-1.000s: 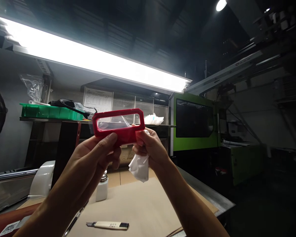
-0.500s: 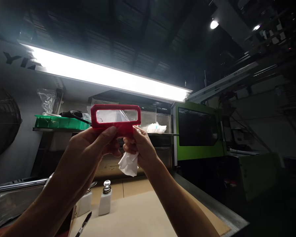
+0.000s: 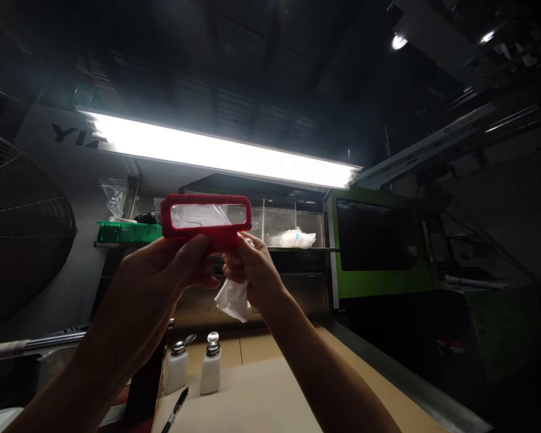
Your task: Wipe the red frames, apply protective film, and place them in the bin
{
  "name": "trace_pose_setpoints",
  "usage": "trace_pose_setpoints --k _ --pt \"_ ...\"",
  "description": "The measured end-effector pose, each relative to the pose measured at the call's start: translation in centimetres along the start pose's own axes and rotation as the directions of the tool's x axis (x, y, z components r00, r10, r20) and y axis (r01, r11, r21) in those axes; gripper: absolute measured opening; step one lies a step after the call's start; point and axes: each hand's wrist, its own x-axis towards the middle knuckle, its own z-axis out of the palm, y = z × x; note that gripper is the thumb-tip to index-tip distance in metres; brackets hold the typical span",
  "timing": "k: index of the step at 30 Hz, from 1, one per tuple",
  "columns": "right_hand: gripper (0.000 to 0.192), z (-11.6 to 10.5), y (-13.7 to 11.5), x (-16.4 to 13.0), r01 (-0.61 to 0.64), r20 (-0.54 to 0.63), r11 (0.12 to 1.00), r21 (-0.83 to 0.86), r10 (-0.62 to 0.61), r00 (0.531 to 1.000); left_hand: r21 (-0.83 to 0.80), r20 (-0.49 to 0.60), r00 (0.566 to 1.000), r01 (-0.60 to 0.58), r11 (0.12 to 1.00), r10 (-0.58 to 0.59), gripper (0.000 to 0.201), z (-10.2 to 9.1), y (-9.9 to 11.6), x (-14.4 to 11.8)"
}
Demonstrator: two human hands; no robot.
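A red plastic frame with a long clear window point(image 3: 207, 233) is held up in front of the lamp-lit shelf. My left hand point(image 3: 166, 270) grips its lower left part, thumb on the near face. My right hand point(image 3: 256, 270) is closed at the frame's lower right corner and also clasps a crumpled white cloth or tissue point(image 3: 233, 299), which hangs below the fingers. The fingertips behind the frame are hidden.
A bright tube lamp point(image 3: 225, 153) hangs above the shelf. On the shelf are a green bin point(image 3: 128, 232) and a crumpled white bundle point(image 3: 298, 238). Two white pump bottles point(image 3: 210, 367) point(image 3: 177, 368) and a pen point(image 3: 176, 410) sit on the bench. A fan point(image 3: 21, 222) stands left, a green machine point(image 3: 374, 240) right.
The view has swung slightly left, so the shelf, bottles and machine appear further right. Both hands keep hold of the red frame, which sits slightly further left in view.
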Motion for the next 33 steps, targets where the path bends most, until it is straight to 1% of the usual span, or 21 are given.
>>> trace_pose_setpoints --k 3,6,8,10,11,12,13,14,15,17,18,19,21,24,26,27,28,29,30,31,33 --pt "0.036 -0.2 -0.1 0.1 0.063 -0.04 0.997 0.033 -0.062 0.997 0.015 0.009 1.0 0.009 1.0 -0.009 0.033 -0.5 -0.3 -0.3" --pt "0.028 -0.7 -0.6 0.0 0.131 -0.121 0.99 0.059 -0.123 0.985 -0.003 -0.016 0.999 0.035 0.999 -0.035 0.031 -0.7 -0.7 -0.4" --pt "0.023 -1.2 -1.0 -0.6 0.187 -0.189 0.982 0.037 -0.177 0.966 -0.018 -0.05 0.998 0.033 0.999 -0.034 0.029 -0.8 -0.9 -0.3" --pt "0.02 -1.5 -1.4 -1.7 0.263 -0.242 0.962 -0.077 -0.274 0.931 -0.015 -0.086 0.996 0.034 0.999 -0.035 0.028 -1.0 -1.0 -0.1" --pt "0.019 -1.5 -1.5 -2.4 0.301 -0.239 0.936 -0.182 -0.339 0.91 -0.008 -0.094 0.995 0.038 0.999 -0.039 0.028 -1.1 -1.1 -0.1" --pt "0.018 -1.5 -1.7 -3.1 0.336 -0.21 0.888 -0.313 -0.41 0.888 0.001 -0.094 0.994 0.046 0.999 -0.046 0.028 -1.2 -1.2 0.0" --pt "0.016 -1.4 -1.7 -3.9 0.37 -0.141 0.808 -0.459 -0.477 0.867 0.007 -0.09 0.995 0.052 0.999 -0.052 0.029 -1.3 -1.3 0.1" --pt "0.014 -1.2 -1.7 -4.5 0.413 -0.024 0.689 -0.595 -0.53 0.848 0.009 -0.09 0.994 0.059 0.998 -0.058 0.03 -1.3 -1.3 0.1" --pt "0.015 -1.1 -1.6 -5.0 0.465 0.121 0.541 -0.701 -0.552 0.825 0.011 -0.088 0.994 0.067 0.998 -0.066 0.031 -1.4 -1.4 0.0" --pt "0.028 -0.9 -1.3 -5.4 0.559 0.391 0.233 -0.796 -0.508 0.768 0.015 -0.086 0.994 0.072 0.997 -0.071 0.034 -1.4 -1.6 -0.1" --pt "0.035 -1.0 -1.0 -5.3 0.579 0.472 0.108 -0.808 -0.469 0.746 0.022 -0.077 0.994 0.075 0.997 -0.073 0.035 -1.4 -1.6 -0.2" --pt "0.04 -1.1 -0.8 -5.1 0.573 0.51 0.011 -0.82 -0.439 0.739 0.03 -0.068 0.995 0.082 0.996 -0.079 0.036 -1.3 -1.7 -0.4" --pt "0.048 -1.6 -0.4 -4.4 0.501 0.496 -0.114 -0.858 -0.439 0.749 0.04 -0.059 0.993 0.103 0.994 -0.1 0.038 -1.3 -1.6 -0.7" --pt "0.052 -2.5 0.1 -3.6 0.42 0.459 -0.192 -0.887 -0.474 0.752 0.04 -0.067 0.987 0.15 0.988 -0.147 0.04 -1.2 -1.4 -1.2" --pt "0.053 -2.8 0.4 -3.5 0.421 0.462 -0.197 -0.886 -0.47 0.752 0.039 -0.058 0.986 0.157 0.987 -0.155 0.039 -1.2 -1.4 -1.5" --pt "0.053 -2.8 0.5 -3.6 0.433 0.464 -0.179 -0.883 -0.46 0.757 0.036 -0.056 0.986 0.16 0.986 -0.158 0.039 -1.3 -1.4 -1.6" --pt "0.053 -2.7 0.6 -3.9 0.451 0.46 -0.135 -0.882 -0.451 0.765 0.03 -0.056 0.985 0.163 0.986 -0.161 0.039 -1.4 -1.5 -1.7" --pt "0.053 -2.6 0.6 -4.2 0.462 0.436 -0.055 -0.885 -0.448 0.781 0.023 -0.063 0.984 0.171 0.985 -0.169 0.04 -1.6 -1.7 -1.8" --pt "0.053 -2.4 0.6 -4.5 0.456 0.381 0.066 -0.887 -0.453 0.806 0.014 -0.072 0.98 0.186 0.982 -0.184 0.04 -1.7 -1.8 -1.9" --pt "0.052 -2.2 0.5 -4.8 0.43 0.298 0.218 -0.876 -0.458 0.838 0.001 -0.08 0.977 0.199 0.98 -0.198 0.041 -1.8 -1.9 -2.0" --pt "0.051 -1.8 0.3 -5.1 0.32 0.082 0.54 -0.779 -0.419 0.904 -0.026 -0.088 0.97 0.225 0.974 -0.226 0.041 -2.0 -2.1 -2.2"
